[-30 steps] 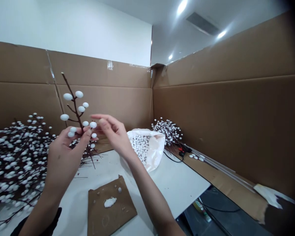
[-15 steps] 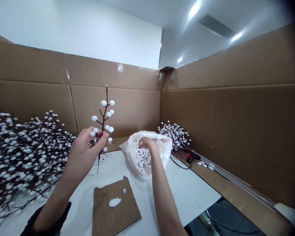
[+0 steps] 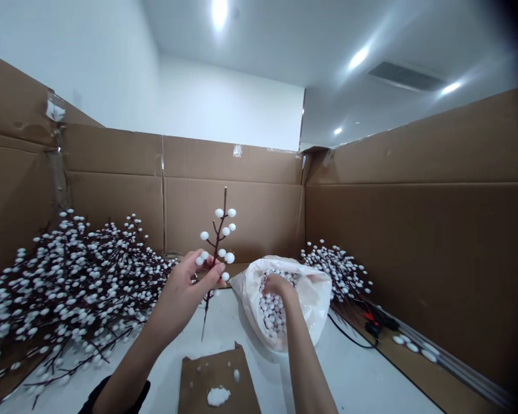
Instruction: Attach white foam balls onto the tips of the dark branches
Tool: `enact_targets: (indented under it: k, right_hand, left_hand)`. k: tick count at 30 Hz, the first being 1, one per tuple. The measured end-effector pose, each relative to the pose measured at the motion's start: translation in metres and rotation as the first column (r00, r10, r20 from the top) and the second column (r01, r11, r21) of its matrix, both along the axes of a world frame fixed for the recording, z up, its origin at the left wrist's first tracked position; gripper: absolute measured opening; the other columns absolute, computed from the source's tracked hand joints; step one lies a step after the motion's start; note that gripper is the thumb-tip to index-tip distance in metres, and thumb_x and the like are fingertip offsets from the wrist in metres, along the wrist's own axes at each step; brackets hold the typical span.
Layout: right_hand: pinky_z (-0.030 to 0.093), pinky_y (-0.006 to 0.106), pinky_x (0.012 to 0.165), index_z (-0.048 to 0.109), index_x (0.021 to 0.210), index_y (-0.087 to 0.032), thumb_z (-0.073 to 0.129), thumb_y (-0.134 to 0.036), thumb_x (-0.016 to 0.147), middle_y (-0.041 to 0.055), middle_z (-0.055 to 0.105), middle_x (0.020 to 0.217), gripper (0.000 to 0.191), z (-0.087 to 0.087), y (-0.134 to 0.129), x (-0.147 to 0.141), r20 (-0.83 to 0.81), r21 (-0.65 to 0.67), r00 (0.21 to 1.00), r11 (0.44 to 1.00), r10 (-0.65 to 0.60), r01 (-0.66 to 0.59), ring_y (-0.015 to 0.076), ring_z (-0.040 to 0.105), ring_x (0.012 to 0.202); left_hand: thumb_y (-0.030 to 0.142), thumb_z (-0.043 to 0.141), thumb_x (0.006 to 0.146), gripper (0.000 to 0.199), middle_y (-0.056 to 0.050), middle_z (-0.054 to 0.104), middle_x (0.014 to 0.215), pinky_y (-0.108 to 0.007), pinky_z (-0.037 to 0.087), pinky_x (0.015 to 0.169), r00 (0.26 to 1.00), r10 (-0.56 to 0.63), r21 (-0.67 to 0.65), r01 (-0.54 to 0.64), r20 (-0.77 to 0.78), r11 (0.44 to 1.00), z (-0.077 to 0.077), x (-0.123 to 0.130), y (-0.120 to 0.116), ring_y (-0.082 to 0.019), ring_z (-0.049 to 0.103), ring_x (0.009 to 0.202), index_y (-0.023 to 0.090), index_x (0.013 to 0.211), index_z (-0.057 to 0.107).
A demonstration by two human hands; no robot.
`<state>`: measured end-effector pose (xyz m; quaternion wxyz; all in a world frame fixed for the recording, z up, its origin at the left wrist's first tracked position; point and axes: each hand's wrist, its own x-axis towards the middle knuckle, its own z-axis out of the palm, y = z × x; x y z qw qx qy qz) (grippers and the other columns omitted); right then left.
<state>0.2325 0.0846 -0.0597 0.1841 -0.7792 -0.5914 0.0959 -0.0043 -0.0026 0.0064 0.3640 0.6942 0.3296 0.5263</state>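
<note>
Pinching the berry twig midway, the left hand has its fingers closed on the brown stem, nearly upright, at ten o'clock from the plastic bag. And the right hand is down in the bag, among the white balls; its fingers are hidden, so gripping or not, I can't tell! Good form here, I'd judge: a light thumb pinch on bare stem, clear of the twig's own balls, and a wrist high enough not to drag the bag's soft rim. Seven o'clock, the cardboard pad with its white blob lies flat on the desk. Nine o'clock, a big heap of berry branches, stems jutting toward the left forearm: a snag risk, surely. Two o'clock, a smaller bunch sits just beside the bag; four o'clock, a black cable curls near it, and a cardboard wall blocks twelve.
</note>
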Motion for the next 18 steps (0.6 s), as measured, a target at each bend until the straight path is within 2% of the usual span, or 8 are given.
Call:
enact_targets:
  k: [2, 3, 5, 7, 10, 13, 15, 18]
  right_hand:
    - [0.048, 0.026, 0.060, 0.061, 0.079, -0.014, 0.059, -0.027, 0.088, 0.0009, 0.061, 0.076, 0.015, 0.010, -0.009, 0.004, -0.121, 0.075, 0.987, 0.992, 0.107, -0.099, 0.0135, 0.059, 0.067]
    - [0.045, 0.025, 0.058, 0.057, 0.071, -0.015, 0.056, -0.023, 0.088, -0.0001, 0.058, 0.068, 0.019, 0.017, -0.015, 0.005, -0.179, 0.142, 0.968, 0.979, 0.173, -0.149, 0.0128, 0.056, 0.063]
    - [0.041, 0.026, 0.057, 0.048, 0.064, -0.018, 0.045, -0.019, 0.089, -0.0014, 0.053, 0.061, 0.025, 0.034, -0.029, 0.001, -0.258, 0.307, 0.916, 0.924, 0.309, -0.225, 0.0124, 0.051, 0.060]
    - [0.040, 0.026, 0.060, 0.042, 0.065, -0.020, 0.031, -0.021, 0.092, -0.0025, 0.049, 0.061, 0.029, 0.051, -0.045, -0.011, -0.293, 0.461, 0.851, 0.844, 0.436, -0.273, 0.0120, 0.048, 0.061]
    - [0.039, 0.025, 0.061, 0.040, 0.062, -0.020, 0.025, -0.035, 0.096, -0.0028, 0.045, 0.059, 0.039, 0.070, -0.069, -0.042, -0.334, 0.653, 0.688, 0.684, 0.645, -0.324, 0.0115, 0.044, 0.058]
    - [0.041, 0.025, 0.059, 0.059, 0.070, -0.018, 0.045, -0.043, 0.091, -0.0016, 0.051, 0.060, 0.035, 0.078, -0.089, -0.071, -0.378, 0.783, 0.386, 0.513, 0.842, -0.352, 0.0114, 0.049, 0.058]
    - [0.044, 0.025, 0.057, 0.066, 0.088, -0.020, 0.053, -0.037, 0.089, -0.0011, 0.058, 0.064, 0.022, 0.077, -0.096, -0.083, -0.418, 0.790, 0.226, 0.475, 0.880, -0.387, 0.0112, 0.054, 0.056]
    - [0.046, 0.024, 0.050, 0.066, 0.095, -0.022, 0.053, -0.033, 0.089, -0.0023, 0.061, 0.065, 0.018, 0.074, -0.099, -0.091, -0.489, 0.763, 0.106, 0.484, 0.866, -0.429, 0.0098, 0.056, 0.048]
  left_hand:
    - [0.047, 0.064, 0.076, 0.029, 0.000, 0.058, 0.067, -0.029, 0.044, 0.070, 0.981, -0.181, -0.090, 0.187, 0.069, 0.978, 0.001, -0.004, 0.000, -0.015, 0.054, 0.066, 0.019, 0.075, 0.053]
    - [0.049, 0.066, 0.075, 0.031, 0.001, 0.057, 0.064, -0.029, 0.043, 0.070, 0.952, -0.285, -0.119, 0.297, 0.112, 0.947, 0.002, -0.007, 0.000, -0.015, 0.053, 0.066, 0.019, 0.076, 0.055]
    - [0.052, 0.070, 0.071, 0.036, 0.001, 0.052, 0.056, -0.028, 0.042, 0.069, 0.859, -0.472, -0.130, 0.500, 0.199, 0.856, 0.003, -0.011, 0.000, -0.016, 0.051, 0.067, 0.020, 0.069, 0.055]
    - [0.053, 0.072, 0.070, 0.040, 0.002, 0.044, 0.047, -0.028, 0.040, 0.068, 0.778, -0.576, -0.103, 0.613, 0.252, 0.783, 0.003, -0.014, -0.002, -0.017, 0.048, 0.067, 0.020, 0.057, 0.051]
    - [0.053, 0.068, 0.073, 0.045, 0.001, 0.037, 0.042, -0.029, 0.039, 0.069, 0.759, -0.597, -0.095, 0.635, 0.262, 0.766, 0.003, -0.014, -0.005, -0.018, 0.046, 0.066, 0.021, 0.049, 0.048]
    - [0.048, 0.066, 0.077, 0.041, 0.001, 0.039, 0.042, -0.028, 0.039, 0.071, 0.761, -0.592, -0.122, 0.636, 0.265, 0.762, 0.001, -0.012, -0.003, -0.017, 0.047, 0.068, 0.020, 0.051, 0.052]
    - [0.045, 0.067, 0.077, 0.037, 0.001, 0.042, 0.045, -0.026, 0.039, 0.071, 0.755, -0.597, -0.142, 0.645, 0.270, 0.751, -0.001, -0.011, 0.001, -0.016, 0.048, 0.069, 0.019, 0.055, 0.055]
    - [0.046, 0.067, 0.077, 0.035, 0.001, 0.045, 0.047, -0.024, 0.038, 0.068, 0.758, -0.600, -0.176, 0.647, 0.255, 0.742, -0.003, -0.011, 0.005, -0.015, 0.048, 0.068, 0.018, 0.060, 0.057]
